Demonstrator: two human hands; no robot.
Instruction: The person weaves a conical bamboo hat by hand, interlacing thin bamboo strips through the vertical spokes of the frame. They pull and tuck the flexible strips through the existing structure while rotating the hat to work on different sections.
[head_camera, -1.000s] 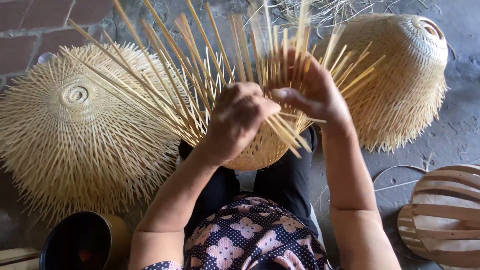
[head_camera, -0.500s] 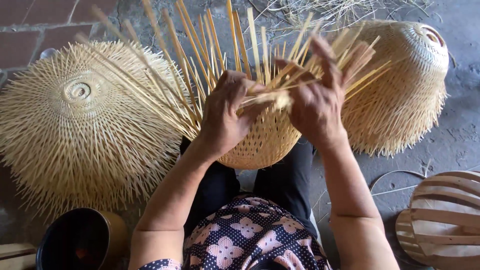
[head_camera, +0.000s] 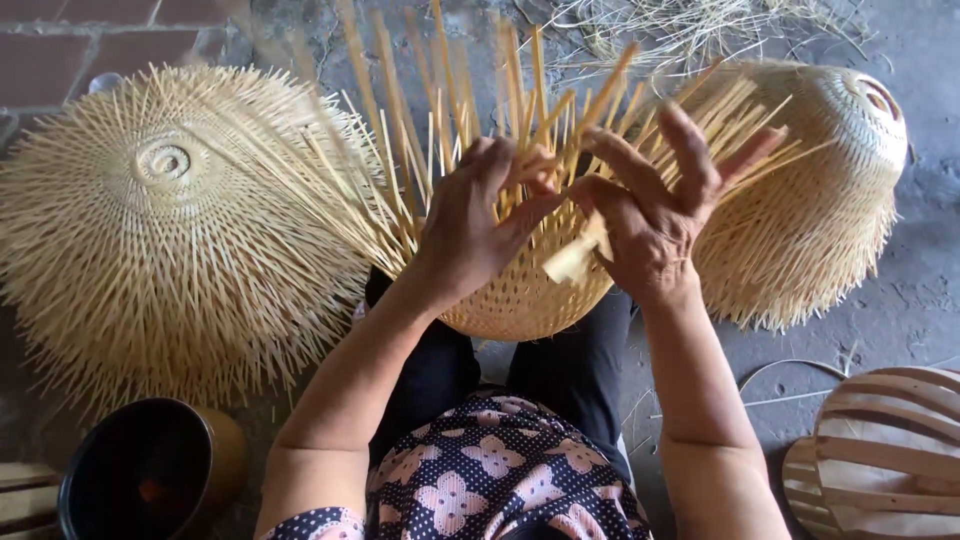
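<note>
Bamboo is everywhere I look: pale split strips, woven and loose. My landmark is the half-woven basket (head_camera: 520, 290) resting on the lap, its rounded woven bottom toward the body and its unwoven stakes (head_camera: 450, 120) fanning up and away from me, their long axes running roughly from the lap toward the far ground. I judge it sits tipped that way so the open rim faces the hands and the stakes stay reachable.

My left hand (head_camera: 475, 235) lies on the near-left rim of that basket, fingers curled and pressed together around a few stakes, seemingly to hold them steady. My right hand (head_camera: 650, 215) is at the basket's right rim, fingers spread wide, thumb and forefinger pinching a short flat bamboo strip (head_camera: 578, 258) whose end points down and left toward the weave.

Left of the basket lies a large spiky finished basket (head_camera: 170, 230), bottom up. Right of it another woven basket (head_camera: 830, 190) lies on its side. Nearer me than the basket and to its left stands a dark bowl (head_camera: 150, 470); to its near right, a slatted bamboo frame (head_camera: 885, 450).
</note>
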